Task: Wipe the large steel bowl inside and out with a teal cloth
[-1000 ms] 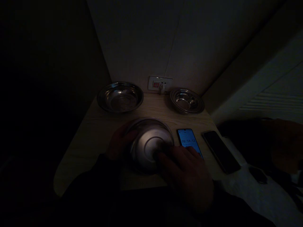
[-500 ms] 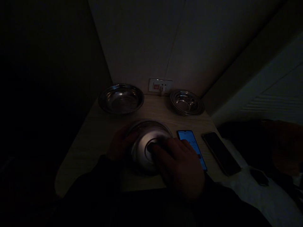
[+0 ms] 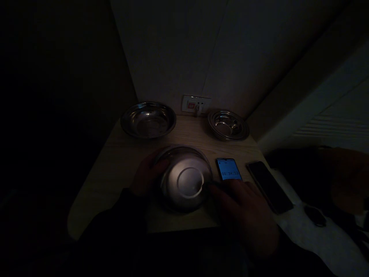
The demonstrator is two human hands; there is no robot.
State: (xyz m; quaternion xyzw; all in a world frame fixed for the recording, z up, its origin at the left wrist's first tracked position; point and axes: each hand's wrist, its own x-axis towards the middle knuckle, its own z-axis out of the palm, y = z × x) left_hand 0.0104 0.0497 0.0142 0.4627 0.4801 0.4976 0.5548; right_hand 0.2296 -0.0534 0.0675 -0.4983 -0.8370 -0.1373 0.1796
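In the dim light, a shiny metal bowl (image 3: 188, 173) is tilted with its round base towards me. My left hand (image 3: 147, 175) is closed on the bowl's left edge, thumb lying over the outer wall. At the bowl's right side is my right hand (image 3: 245, 211), its fingers bent together and pointing at the base. Something small and dark seems to sit at those fingertips, too dim to make out. Past that hand lies a phone with a lit blue screen (image 3: 227, 168), partly covered by the fingers.
A wide metal bowl (image 3: 148, 121) stands at the back left of the wooden table (image 3: 115, 165). Nested smaller bowls (image 3: 227, 125) stand at the back right. A dark phone (image 3: 269, 186) lies near the right edge. Behind is a wall socket (image 3: 196, 104) with a plug.
My right hand has moved off the bowl's base to the right, baring the base ring and covering the lower part of the lit phone. My left hand stays on the bowl.
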